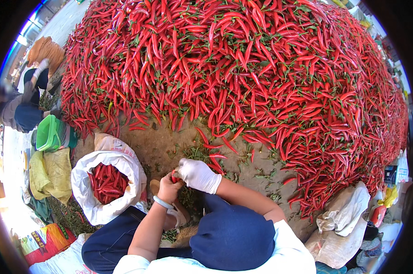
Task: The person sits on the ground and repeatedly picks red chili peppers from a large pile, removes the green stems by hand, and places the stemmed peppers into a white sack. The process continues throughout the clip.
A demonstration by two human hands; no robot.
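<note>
My bare left hand (169,187), with a pale bangle at the wrist, is closed around a red chili pepper (175,176), of which only a small part shows. Right against it is my right hand (199,176) in a white glove, fingers curled at the pepper's end; whether they grip it or its stem is hidden. To the left of my hands stands a white woven sack (80,178) with its rim rolled down, partly filled with red chili peppers (108,185). Beyond my hands rises a large heap of red chili peppers (227,78) with green stems and leaves.
Plucked stems and leaves (196,154) litter the ground (151,144). A green plastic bucket (47,133) and yellowish sacks (53,174) lie left. Crumpled pale sacks (343,219) are at the right. A co-worker (24,106) sits at the far left.
</note>
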